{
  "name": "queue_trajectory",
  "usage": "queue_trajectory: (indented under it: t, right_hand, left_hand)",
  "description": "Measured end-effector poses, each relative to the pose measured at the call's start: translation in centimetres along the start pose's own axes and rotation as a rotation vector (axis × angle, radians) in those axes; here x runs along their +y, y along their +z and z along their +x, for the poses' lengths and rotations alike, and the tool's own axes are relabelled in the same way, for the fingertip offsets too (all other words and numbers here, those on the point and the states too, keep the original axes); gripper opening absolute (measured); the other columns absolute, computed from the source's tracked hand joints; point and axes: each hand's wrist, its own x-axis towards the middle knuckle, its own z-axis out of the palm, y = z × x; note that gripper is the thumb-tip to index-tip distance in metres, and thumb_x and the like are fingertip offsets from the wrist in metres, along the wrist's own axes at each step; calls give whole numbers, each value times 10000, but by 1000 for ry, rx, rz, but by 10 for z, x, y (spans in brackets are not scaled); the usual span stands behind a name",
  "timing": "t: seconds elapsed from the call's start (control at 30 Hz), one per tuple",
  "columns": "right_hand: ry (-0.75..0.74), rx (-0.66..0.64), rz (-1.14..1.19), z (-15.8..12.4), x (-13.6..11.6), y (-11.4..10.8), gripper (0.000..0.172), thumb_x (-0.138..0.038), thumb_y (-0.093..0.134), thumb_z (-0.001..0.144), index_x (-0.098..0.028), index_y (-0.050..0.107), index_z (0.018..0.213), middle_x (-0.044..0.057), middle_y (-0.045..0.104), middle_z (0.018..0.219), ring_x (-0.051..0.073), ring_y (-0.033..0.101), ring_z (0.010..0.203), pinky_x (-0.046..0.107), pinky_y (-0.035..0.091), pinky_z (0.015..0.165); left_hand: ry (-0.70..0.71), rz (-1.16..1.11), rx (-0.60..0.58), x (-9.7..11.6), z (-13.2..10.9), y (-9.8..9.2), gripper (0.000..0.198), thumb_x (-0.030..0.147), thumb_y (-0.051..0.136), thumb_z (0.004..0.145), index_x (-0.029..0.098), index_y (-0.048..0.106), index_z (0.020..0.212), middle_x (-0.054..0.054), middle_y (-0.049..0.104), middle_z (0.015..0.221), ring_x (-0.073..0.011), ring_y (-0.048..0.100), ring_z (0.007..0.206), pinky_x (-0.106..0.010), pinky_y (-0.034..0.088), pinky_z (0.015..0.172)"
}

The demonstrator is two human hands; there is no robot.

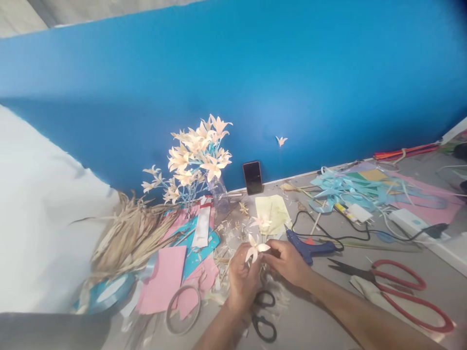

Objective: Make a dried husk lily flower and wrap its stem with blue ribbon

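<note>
A pale cream artificial flower (256, 248) with pointed petals is pinched between the fingers of my left hand (242, 273). My right hand (286, 261) closes in on it from the other side, its thumb and fingertips meeting just under the petals. The stem end is hidden by my fingers. Black-handled scissors (265, 322) lie beneath my wrists, their blades partly covered. A blue glue gun (309, 247) rests just beyond my right hand. Another pale flower (263, 221) is by the yellow paper (275, 210). Petal scraps (229, 228) are scattered around.
Many finished flowers (199, 146) stand in a clear plastic holder (219, 192) at the back. Dried husks (127, 233) and pink paper (164, 277) lie left, near a tape roll (183, 309). Large red-handled scissors (397, 287), ribbons (339, 187) and cables are right. A phone (252, 177) leans on the blue wall.
</note>
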Motion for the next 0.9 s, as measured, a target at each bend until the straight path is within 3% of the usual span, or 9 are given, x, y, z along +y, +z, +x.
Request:
queue_trajectory:
  t: [0.17,0.37,0.57,0.73,0.9]
  right_hand:
    - [7,-2,28,0,1,2,222,-356,636,828,-188,590,689,-28,571,562,143,530,532,234,401,511]
    - [15,7,91,0,1,5,166,-300,642,795,-185,595,683,-30,555,556,140,513,537,229,388,509]
    - [-102,55,86,7,3,1,190,-328,663,803,-176,644,691,-15,579,618,138,506,583,237,377,547]
    - [-39,128,60,12,-16,-26,158,-316,619,824,-175,658,765,-27,559,572,133,505,545,235,376,535]
    - [-64,296,-146,29,-33,-82,169,-339,629,813,-183,688,787,-3,638,657,144,546,572,251,405,564]
  left_hand:
    - [-82,-8,18,1,-1,0,123,264,635,860,185,729,850,-41,743,781,-194,696,720,-279,540,660]
    - [-81,-53,18,2,1,0,182,336,647,849,178,737,845,-56,734,770,-208,688,710,-294,560,643]
    - [-49,-131,46,-8,3,4,260,428,632,876,201,714,779,-70,727,814,-221,692,776,-312,565,713]
    - [-30,-127,11,-1,8,-4,310,463,595,904,204,687,759,-69,705,789,-215,674,766,-287,551,678]
    - [35,-118,-64,7,9,-28,273,413,585,916,224,665,736,-39,673,733,-187,639,691,-259,519,626]
